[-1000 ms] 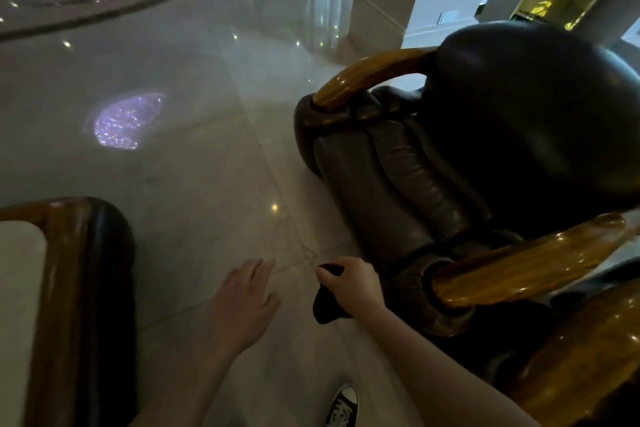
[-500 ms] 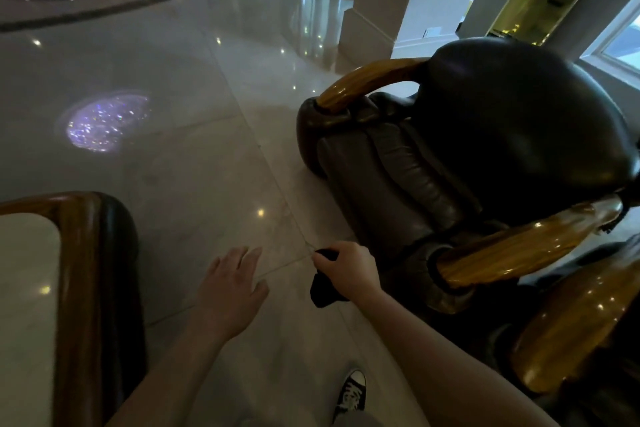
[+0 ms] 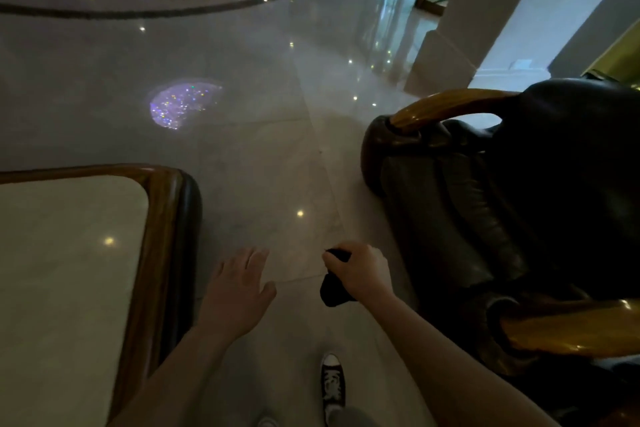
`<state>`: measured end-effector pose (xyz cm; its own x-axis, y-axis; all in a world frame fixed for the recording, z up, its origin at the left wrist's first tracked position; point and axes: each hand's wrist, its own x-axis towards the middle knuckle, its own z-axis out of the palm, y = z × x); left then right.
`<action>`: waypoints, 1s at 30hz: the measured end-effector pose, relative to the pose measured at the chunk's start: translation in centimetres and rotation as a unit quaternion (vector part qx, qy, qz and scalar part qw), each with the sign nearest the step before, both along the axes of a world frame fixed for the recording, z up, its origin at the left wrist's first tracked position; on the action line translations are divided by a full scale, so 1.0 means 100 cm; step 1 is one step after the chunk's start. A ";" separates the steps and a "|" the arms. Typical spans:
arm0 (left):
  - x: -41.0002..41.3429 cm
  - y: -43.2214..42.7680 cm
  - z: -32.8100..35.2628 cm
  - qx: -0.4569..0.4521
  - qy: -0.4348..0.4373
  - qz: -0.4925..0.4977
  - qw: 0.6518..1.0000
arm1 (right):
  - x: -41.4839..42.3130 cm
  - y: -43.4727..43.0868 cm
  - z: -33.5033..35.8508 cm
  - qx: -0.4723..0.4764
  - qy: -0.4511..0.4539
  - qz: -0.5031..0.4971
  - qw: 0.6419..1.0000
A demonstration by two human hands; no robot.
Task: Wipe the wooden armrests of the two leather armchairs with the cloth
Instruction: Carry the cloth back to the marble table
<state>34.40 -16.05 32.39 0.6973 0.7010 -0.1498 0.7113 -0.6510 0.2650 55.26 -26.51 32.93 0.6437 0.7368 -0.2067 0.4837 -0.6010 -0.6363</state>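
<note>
A dark leather armchair (image 3: 512, 191) fills the right side. Its far wooden armrest (image 3: 446, 107) curves along the top and its near wooden armrest (image 3: 568, 333) shows at the lower right edge. My right hand (image 3: 360, 270) is closed around a dark cloth (image 3: 330, 291), held over the floor a little left of the chair's front and apart from both armrests. My left hand (image 3: 239, 288) hovers open beside it, fingers spread, holding nothing. Only one armchair is in view.
A low table (image 3: 162, 253) with a wooden rim and pale stone top stands at the lower left. Glossy marble floor (image 3: 270, 156) runs between table and chair. A white column base (image 3: 450, 55) rises at the back right. My sneaker (image 3: 333, 380) is below.
The view has swung left and down, so the armchair now sits farther right and the table shows more. Both hands keep the same pose, the cloth still gripped in the right.
</note>
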 end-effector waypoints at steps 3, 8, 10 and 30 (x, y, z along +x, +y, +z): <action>-0.006 0.012 -0.010 -0.006 0.015 0.034 0.999 | 0.002 0.027 -0.003 0.009 0.014 0.033 0.999; -0.008 0.031 -0.018 -0.012 0.048 0.081 0.996 | 0.009 0.071 -0.007 0.015 0.030 0.105 0.994; -0.007 0.037 -0.017 -0.014 0.038 0.112 0.993 | 0.014 0.089 -0.008 0.022 0.046 0.126 0.991; -0.189 0.055 -0.048 -0.020 0.007 0.414 0.910 | -0.162 0.239 -0.053 -0.006 0.114 0.394 0.912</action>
<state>15.48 -10.56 27.64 -0.0696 0.9792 -0.1907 0.9572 0.1194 0.2637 39.04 -2.56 27.62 -0.1450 0.9491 -0.2795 0.6238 -0.1316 -0.7704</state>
